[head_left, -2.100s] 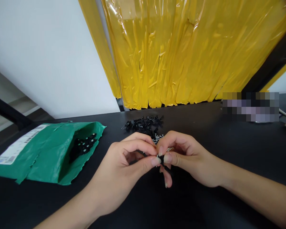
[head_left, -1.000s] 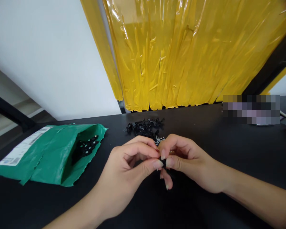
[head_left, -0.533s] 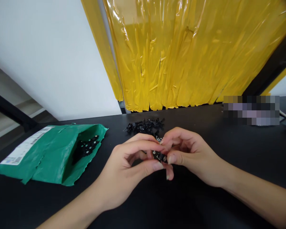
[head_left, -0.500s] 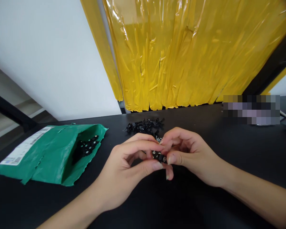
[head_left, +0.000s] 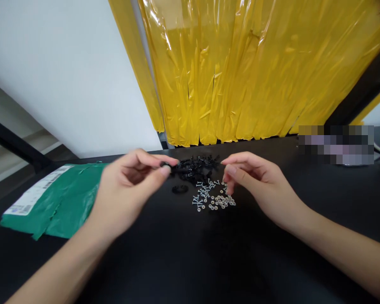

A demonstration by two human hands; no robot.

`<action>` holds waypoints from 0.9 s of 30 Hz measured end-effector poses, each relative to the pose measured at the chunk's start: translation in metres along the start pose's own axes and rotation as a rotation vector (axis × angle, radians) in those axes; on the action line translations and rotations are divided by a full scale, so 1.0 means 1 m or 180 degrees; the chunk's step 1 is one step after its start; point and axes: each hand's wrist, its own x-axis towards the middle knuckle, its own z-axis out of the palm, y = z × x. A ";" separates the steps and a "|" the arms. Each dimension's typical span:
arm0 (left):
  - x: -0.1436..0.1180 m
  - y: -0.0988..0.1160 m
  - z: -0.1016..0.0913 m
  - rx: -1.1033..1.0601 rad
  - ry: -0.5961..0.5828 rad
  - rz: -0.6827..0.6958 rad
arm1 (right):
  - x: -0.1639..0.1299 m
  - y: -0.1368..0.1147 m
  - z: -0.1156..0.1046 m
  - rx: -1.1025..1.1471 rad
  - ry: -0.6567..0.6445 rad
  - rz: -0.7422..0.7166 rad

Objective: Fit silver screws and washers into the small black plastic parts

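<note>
A green bag (head_left: 50, 202) lies flat on the black counter (head_left: 183, 257), off to the left. It has one white label (head_left: 34, 192) on it. The left hand (head_left: 126, 190) covers the bag's open end, so what is inside cannot be seen.

The left hand is up over the counter, just in front of the bag. Its thumb and first finger pinch one small black part (head_left: 167, 164), so this grip is closed on that part. The part is blurry, and its shape is hard to tell.

The right hand (head_left: 256, 185) is well apart from the left one. Its fingers are curled and a little spread, and this grip is loose and holds nothing.

Between the two hands there are three little groups of things on the counter. At the back is one heap of black parts (head_left: 196, 164), too many and too tangled to count. Just in front of it lies one black ring (head_left: 180, 189) by itself. Next to the ring is a bunch of tiny silver screws and nuts (head_left: 213, 197), too small to count, close under the right hand's fingertips.

A wrinkled yellow plastic sheet (head_left: 250, 71) hangs behind the counter.
</note>
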 end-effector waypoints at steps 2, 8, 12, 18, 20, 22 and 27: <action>0.009 0.003 -0.014 0.0511 0.0222 0.0015 | 0.002 -0.001 -0.002 -0.0308 0.0094 -0.0018; 0.026 0.008 -0.048 0.2519 0.0186 0.0218 | 0.000 0.005 -0.004 -0.1918 -0.0338 -0.0220; 0.031 0.006 -0.065 0.3209 0.0171 0.0551 | -0.004 0.010 -0.005 -0.2633 -0.0711 -0.0441; 0.029 0.001 -0.081 0.3396 -0.0029 0.0484 | -0.007 0.013 -0.002 -0.3158 -0.0852 -0.0248; 0.026 -0.005 -0.085 0.3696 -0.0123 0.0338 | -0.006 0.015 0.000 -0.3191 -0.0793 -0.0182; 0.024 -0.011 -0.089 0.3910 -0.0266 0.0224 | -0.006 0.017 0.002 -0.3207 -0.0779 -0.0162; 0.032 -0.010 -0.091 0.4566 -0.0721 -0.0873 | -0.007 0.022 0.003 -0.3290 -0.0728 -0.0195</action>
